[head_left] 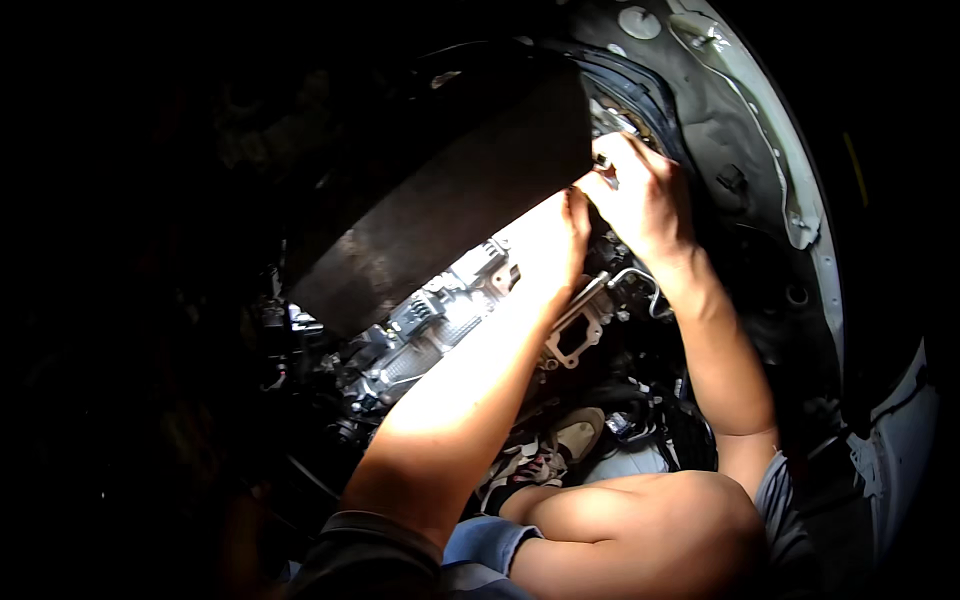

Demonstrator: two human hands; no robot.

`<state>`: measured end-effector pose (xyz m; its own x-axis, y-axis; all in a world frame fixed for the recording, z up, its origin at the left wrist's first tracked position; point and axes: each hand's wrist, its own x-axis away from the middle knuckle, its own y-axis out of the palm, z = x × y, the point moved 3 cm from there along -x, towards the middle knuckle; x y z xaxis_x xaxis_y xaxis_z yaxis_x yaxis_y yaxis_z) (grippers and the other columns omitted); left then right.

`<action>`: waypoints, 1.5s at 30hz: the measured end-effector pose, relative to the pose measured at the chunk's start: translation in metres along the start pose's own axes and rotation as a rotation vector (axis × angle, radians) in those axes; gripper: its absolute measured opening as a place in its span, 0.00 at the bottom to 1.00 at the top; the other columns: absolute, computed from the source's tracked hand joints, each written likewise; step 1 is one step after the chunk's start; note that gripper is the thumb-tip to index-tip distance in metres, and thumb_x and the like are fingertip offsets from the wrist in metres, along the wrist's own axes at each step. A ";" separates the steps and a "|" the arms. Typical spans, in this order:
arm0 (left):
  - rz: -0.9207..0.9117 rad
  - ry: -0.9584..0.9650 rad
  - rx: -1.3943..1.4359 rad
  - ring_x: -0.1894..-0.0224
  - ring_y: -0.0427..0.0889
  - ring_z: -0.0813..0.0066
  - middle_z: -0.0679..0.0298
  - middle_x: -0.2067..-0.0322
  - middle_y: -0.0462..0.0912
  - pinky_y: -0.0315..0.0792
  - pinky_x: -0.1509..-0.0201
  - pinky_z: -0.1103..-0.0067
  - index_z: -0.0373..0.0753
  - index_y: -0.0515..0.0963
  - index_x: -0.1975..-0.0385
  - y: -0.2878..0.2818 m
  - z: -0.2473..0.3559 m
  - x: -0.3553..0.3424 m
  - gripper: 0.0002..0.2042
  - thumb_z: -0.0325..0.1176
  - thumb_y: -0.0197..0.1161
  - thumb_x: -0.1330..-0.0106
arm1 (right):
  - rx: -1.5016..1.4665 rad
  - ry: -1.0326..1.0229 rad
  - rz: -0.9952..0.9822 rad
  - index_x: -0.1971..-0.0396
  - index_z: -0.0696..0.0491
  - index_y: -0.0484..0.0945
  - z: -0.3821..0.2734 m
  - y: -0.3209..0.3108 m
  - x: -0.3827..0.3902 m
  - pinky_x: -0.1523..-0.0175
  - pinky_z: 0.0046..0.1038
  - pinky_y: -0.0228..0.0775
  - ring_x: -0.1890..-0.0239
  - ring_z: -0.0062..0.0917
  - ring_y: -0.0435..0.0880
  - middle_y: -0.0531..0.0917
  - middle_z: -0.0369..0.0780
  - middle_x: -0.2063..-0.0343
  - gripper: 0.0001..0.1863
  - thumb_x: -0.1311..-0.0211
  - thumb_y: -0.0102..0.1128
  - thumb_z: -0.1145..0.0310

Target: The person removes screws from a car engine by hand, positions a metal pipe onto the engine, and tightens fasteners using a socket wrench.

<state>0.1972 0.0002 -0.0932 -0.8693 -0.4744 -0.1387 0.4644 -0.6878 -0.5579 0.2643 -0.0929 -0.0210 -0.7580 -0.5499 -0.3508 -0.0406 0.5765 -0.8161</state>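
My right hand (645, 195) reaches to the far end of an engine (450, 315), its fingers curled together around something small and dark that I cannot make out. Close beside it, my left hand (555, 235) stretches over the engine, washed out by bright light. Its fingertips are mostly hidden next to the right hand and under the edge of a dark flat panel (450, 185). This panel slants above the engine. A metal flange with a rectangular opening (575, 340) and a thin metal pipe (635, 272) lie below my hands.
A pale body panel (790, 140) of the vehicle curves along the right side. A dark rubber seal (650, 90) runs behind my hands. My bent leg (640, 520) and a shoe (575, 435) are low in the bay, near dark hoses. The left side is in deep shadow.
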 end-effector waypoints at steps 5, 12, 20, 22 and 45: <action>0.040 0.161 0.116 0.65 0.83 0.58 0.54 0.65 0.83 0.75 0.59 0.72 0.37 0.78 0.54 0.004 -0.002 0.003 0.12 0.27 0.60 0.38 | -0.337 -0.137 -0.130 0.54 0.63 0.78 -0.001 0.001 0.005 0.56 0.32 0.81 0.61 0.42 0.86 0.83 0.51 0.58 0.14 0.39 0.56 0.76; 0.035 0.016 0.078 0.69 0.83 0.61 0.57 0.70 0.84 0.75 0.62 0.72 0.40 0.78 0.54 0.012 0.001 0.003 0.14 0.29 0.64 0.40 | 0.098 0.008 -0.100 0.73 0.54 0.77 0.004 -0.008 0.000 0.79 0.31 0.73 0.82 0.34 0.83 0.81 0.42 0.84 0.13 0.38 0.63 0.59; -0.049 0.073 0.101 0.65 0.84 0.57 0.52 0.62 0.84 0.76 0.55 0.71 0.39 0.79 0.52 0.010 -0.003 0.005 0.14 0.27 0.61 0.37 | 0.047 -0.004 -0.279 0.64 0.52 0.79 -0.001 -0.019 -0.003 0.71 0.32 0.78 0.74 0.38 0.85 0.82 0.44 0.77 0.08 0.35 0.54 0.65; -0.020 0.118 0.077 0.66 0.84 0.58 0.53 0.61 0.83 0.76 0.56 0.71 0.39 0.77 0.49 0.007 -0.003 0.003 0.16 0.27 0.63 0.38 | 0.155 0.021 -0.338 0.66 0.52 0.79 -0.008 -0.023 -0.010 0.72 0.32 0.78 0.75 0.37 0.85 0.82 0.43 0.78 0.08 0.35 0.54 0.65; -0.070 0.055 0.097 0.54 0.82 0.55 0.47 0.53 0.80 0.76 0.49 0.69 0.31 0.69 0.41 -0.061 0.016 0.048 0.24 0.26 0.64 0.38 | -0.108 -0.209 -0.320 0.59 0.58 0.80 -0.027 -0.014 0.019 0.60 0.33 0.78 0.68 0.35 0.83 0.83 0.46 0.71 0.12 0.44 0.57 0.77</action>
<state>0.1293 0.0107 -0.0528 -0.9070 -0.3943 -0.1482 0.4140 -0.7692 -0.4869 0.2324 -0.0955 -0.0035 -0.5473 -0.8169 -0.1821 -0.3300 0.4106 -0.8500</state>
